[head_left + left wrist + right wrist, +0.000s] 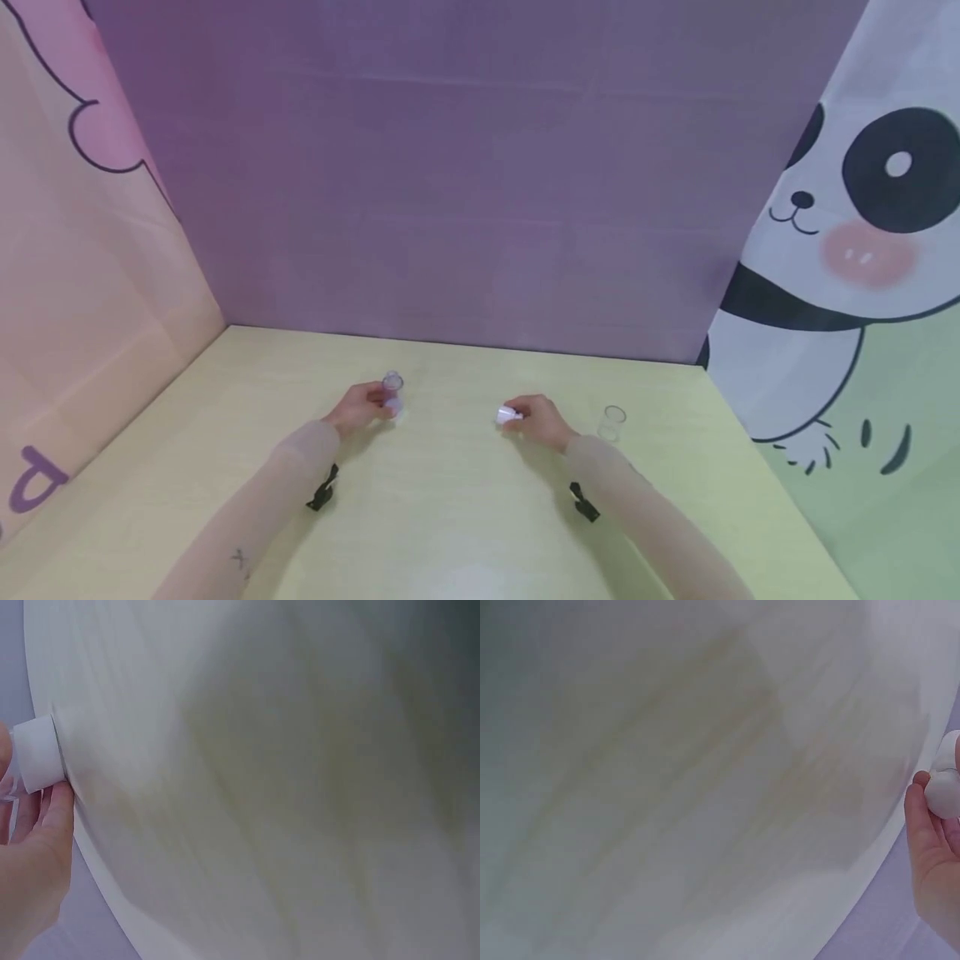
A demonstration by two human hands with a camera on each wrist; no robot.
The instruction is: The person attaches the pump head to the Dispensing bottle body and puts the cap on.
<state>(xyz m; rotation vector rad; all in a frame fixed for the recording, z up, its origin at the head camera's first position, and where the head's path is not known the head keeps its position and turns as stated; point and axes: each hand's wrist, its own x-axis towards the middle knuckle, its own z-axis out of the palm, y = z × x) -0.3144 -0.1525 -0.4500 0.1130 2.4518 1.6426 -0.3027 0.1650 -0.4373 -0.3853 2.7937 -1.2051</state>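
Note:
My left hand (362,407) grips a small clear container (392,382) at the table's left middle. Its lower end is a white cylinder (39,754), which meets the tabletop in the left wrist view; clear plastic continues beyond it, partly behind the fingers. Between the fingertips and thumb of my right hand (542,421) is a small white piece (507,415), tilted sideways, with a narrower end toward the palm. The right wrist view shows this white piece (943,795) as rounded, cut off by the frame edge; its exact kind cannot be told.
A clear, cup-like cylinder (611,423) stands on the table just beyond my right wrist. The pale wooden table (450,517) ends at a purple back panel (480,208). Printed panels flank both sides, one with a panda (862,275). Black straps (322,492) hang under both wrists.

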